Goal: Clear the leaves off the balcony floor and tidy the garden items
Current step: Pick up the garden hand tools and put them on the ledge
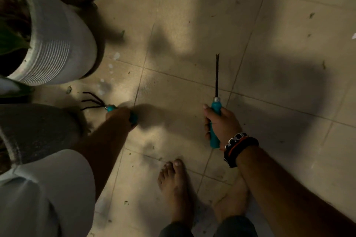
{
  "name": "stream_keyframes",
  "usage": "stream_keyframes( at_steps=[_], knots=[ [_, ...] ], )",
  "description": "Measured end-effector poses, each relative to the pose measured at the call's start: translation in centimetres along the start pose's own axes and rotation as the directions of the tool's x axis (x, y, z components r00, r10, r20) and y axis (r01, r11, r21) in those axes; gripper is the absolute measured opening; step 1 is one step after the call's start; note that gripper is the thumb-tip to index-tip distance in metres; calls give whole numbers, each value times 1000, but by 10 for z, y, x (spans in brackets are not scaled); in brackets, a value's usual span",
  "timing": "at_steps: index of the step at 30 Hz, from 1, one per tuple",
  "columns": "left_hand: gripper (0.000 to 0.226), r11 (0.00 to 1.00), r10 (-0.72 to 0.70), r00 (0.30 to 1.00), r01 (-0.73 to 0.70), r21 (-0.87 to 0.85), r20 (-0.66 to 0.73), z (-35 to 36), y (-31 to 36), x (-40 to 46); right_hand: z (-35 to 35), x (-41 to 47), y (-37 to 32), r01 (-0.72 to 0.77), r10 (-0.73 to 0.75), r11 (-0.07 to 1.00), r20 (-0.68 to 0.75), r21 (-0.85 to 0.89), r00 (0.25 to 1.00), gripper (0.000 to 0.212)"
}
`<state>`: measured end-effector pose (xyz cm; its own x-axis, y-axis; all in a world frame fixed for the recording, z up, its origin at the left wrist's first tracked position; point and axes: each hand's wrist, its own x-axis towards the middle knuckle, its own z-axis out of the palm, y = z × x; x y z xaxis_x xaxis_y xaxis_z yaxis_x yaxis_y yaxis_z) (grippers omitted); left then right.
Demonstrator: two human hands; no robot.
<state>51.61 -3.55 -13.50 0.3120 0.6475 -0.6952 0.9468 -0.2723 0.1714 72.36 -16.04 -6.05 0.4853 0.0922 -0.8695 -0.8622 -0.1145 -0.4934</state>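
While I hold a teal-handled garden tool in each fist, both feel like light, rigid things best gripped mid-handle, where the plastic gives purchase. My left hand is wrapped round the claw rake, its thin tines just beside the ribbed white pot. My right hand is clenched on the forked weeder, well right of that pot, its narrow shaft pointing away. Leaf scraps lie far right of the pot.
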Motion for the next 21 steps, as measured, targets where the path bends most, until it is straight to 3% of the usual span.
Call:
stream_keyframes(
  at_steps=[1,4,5,6,7,8,10,12,16,20,21],
  knots=[
    [58,997,-59,998,58,59,15,0,2,-2,1,0,-2,3,-3,1000,-1,-4,1000,30],
    [64,992,67,990,-53,112,-126,8,-17,15,3,1,-8,5,-5,1000,8,27,1000,27],
    [62,999,35,997,-37,-28,-73,2,-7,32,5,2,-10,-2,0,999,21,51,1000,27],
    [58,991,72,989,-86,-107,-126,-6,14,47,7,2,-11,-13,10,997,41,78,999,26],
    [50,986,40,999,-43,-160,-23,-21,52,54,9,2,-12,-23,17,995,60,95,998,24],
    [39,991,85,996,-83,-108,16,-29,92,40,11,3,-10,-28,21,995,74,97,997,20],
    [29,945,172,967,-108,-309,189,-46,127,13,15,2,-8,-15,11,999,84,48,996,18],
    [32,923,337,914,-274,-270,226,-57,157,-9,16,0,-5,12,-10,1000,63,-26,998,23],
    [42,872,486,841,-447,-200,237,-57,144,-24,17,-5,2,31,-31,999,-4,-26,1000,11],
    [57,818,566,708,-546,-181,423,-79,129,-11,18,-9,13,21,-21,1000,11,22,1000,25],
    [54,819,552,716,-561,-118,428,-86,120,-5,18,-10,15,24,-24,999,14,27,1000,26]
  ],
)
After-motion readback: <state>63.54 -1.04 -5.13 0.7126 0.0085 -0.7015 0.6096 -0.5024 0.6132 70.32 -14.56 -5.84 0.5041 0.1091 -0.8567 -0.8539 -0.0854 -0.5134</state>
